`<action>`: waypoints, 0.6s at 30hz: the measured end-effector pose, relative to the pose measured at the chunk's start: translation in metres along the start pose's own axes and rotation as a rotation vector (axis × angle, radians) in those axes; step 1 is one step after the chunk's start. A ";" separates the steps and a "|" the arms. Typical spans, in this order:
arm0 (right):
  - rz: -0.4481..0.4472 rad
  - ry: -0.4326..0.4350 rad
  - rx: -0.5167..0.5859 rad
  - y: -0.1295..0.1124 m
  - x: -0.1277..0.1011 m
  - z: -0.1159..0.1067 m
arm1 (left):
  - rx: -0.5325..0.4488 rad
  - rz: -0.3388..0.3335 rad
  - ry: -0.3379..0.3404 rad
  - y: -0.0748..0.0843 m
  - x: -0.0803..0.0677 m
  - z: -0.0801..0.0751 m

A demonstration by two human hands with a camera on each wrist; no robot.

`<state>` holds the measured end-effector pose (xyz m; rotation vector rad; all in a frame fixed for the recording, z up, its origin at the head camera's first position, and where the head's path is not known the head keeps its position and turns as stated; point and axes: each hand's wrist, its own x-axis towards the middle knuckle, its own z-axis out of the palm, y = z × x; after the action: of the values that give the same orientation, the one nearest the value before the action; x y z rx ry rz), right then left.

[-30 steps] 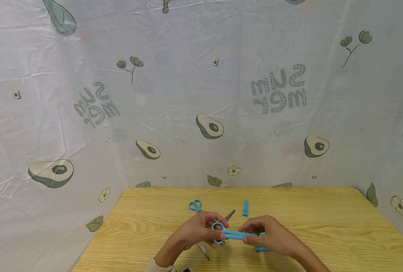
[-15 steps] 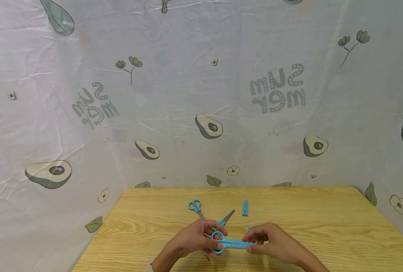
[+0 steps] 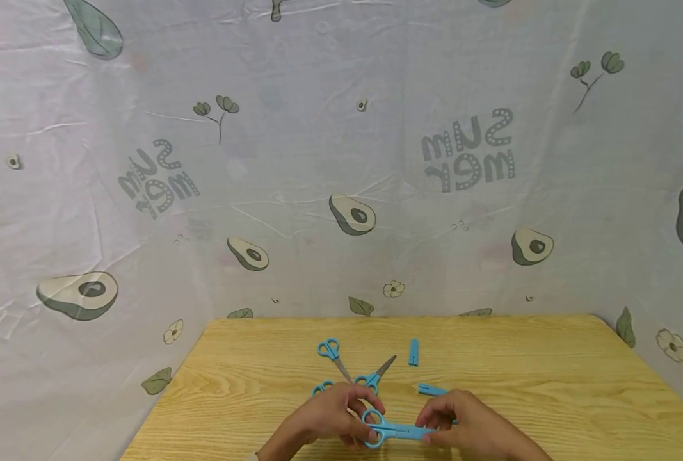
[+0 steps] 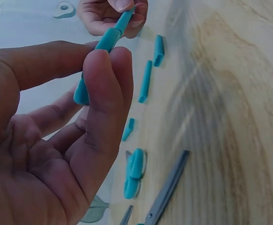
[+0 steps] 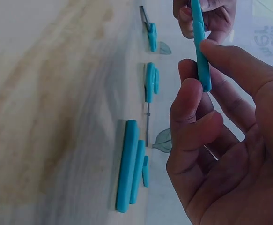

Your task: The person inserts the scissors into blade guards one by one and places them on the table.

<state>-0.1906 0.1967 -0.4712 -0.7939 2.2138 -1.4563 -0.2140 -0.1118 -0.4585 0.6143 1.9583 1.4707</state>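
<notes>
A pair of blue-handled scissors [image 3: 374, 421] lies level in the air between both hands, its blades inside a light-blue blade cover [image 3: 406, 432]. My left hand [image 3: 337, 415] pinches the handle loops between thumb and fingers. At the other end, my right hand [image 3: 463, 424] pinches the tip of the cover, as the right wrist view also shows with the cover [image 5: 203, 65] between thumb and fingertips. Just behind the left hand, an uncovered pair of scissors [image 3: 322, 387] is partly hidden. Another uncovered pair [image 3: 369, 381] rests on the table behind the held one.
Farther back on the wooden table [image 3: 520, 365] lies a third uncovered pair of scissors [image 3: 329, 348]. Loose blue covers lie to the right: one at the back [image 3: 413, 352], one nearer [image 3: 431, 389], and a third [image 5: 126, 166] mostly hidden by the right hand in the head view.
Both hands have moved down in the head view, toward the person, with the covered scissors. The handles of the scissors behind and a loose cover have come into view.
</notes>
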 end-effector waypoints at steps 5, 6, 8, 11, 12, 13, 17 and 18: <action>0.018 -0.033 0.030 0.004 -0.002 0.004 | 0.040 0.015 0.010 -0.005 -0.002 0.005; 0.021 -0.039 0.038 0.005 -0.002 0.004 | 0.045 0.013 0.014 -0.006 -0.002 0.006; 0.027 -0.046 0.049 0.006 -0.002 0.006 | 0.064 0.010 0.023 -0.006 -0.002 0.008; 0.036 -0.043 0.055 0.008 -0.003 0.007 | 0.083 0.001 0.030 -0.007 -0.001 0.010; 0.034 -0.042 0.054 0.008 -0.003 0.008 | 0.089 -0.001 0.032 -0.007 -0.001 0.011; 0.030 -0.040 0.052 0.008 -0.003 0.008 | 0.096 -0.002 0.036 -0.008 -0.001 0.011; 0.029 -0.038 0.045 0.009 -0.004 0.010 | 0.135 -0.005 0.061 -0.011 0.000 0.015; 0.036 -0.037 0.043 0.009 -0.005 0.010 | 0.152 -0.001 0.069 -0.012 0.000 0.016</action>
<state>-0.1833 0.1953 -0.4833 -0.7565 2.1510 -1.4558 -0.2031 -0.1046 -0.4733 0.6356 2.1382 1.3668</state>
